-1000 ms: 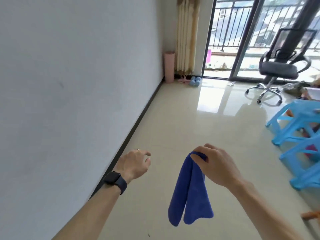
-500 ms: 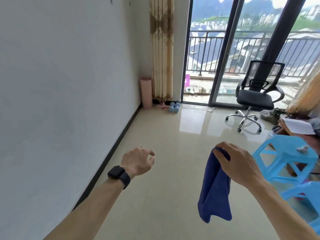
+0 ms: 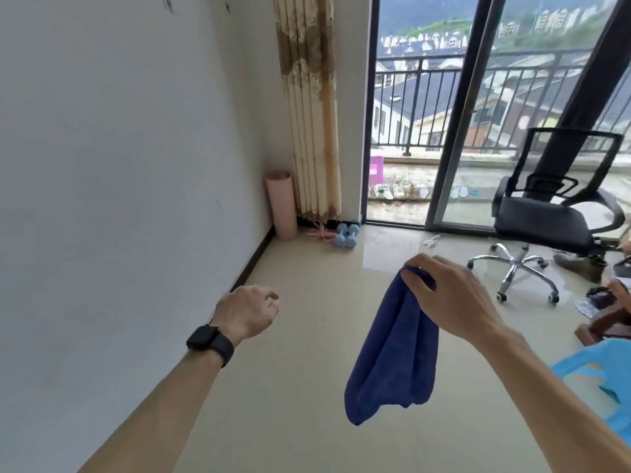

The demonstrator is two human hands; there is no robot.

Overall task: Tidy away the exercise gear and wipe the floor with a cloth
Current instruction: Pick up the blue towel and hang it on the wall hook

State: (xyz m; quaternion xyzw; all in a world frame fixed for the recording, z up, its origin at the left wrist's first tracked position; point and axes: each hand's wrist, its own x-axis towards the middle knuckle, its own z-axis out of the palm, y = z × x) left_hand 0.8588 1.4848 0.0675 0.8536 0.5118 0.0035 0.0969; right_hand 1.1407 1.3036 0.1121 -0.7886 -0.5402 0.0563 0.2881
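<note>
My right hand (image 3: 447, 298) pinches the top of a dark blue cloth (image 3: 392, 356), which hangs folded above the tiled floor (image 3: 307, 387). My left hand (image 3: 247, 310), with a black watch on the wrist, floats to the left of the cloth with loosely curled fingers and holds nothing. In the far corner a rolled pink mat (image 3: 281, 203) stands upright against the wall. Beside it on the floor lie a pink strap-like item (image 3: 319, 232) and two light blue dumbbells (image 3: 345, 235).
A white wall runs along the left. A beige curtain (image 3: 312, 107) hangs by the sliding glass door to the balcony. A black office chair (image 3: 546, 216) stands at the right, with clutter behind it. A light blue plastic stool (image 3: 601, 377) sits near my right arm.
The view has lifted and moved toward the far corner, so the mat and dumbbells look closer. Both hands keep their pose, the right one still holding the cloth.
</note>
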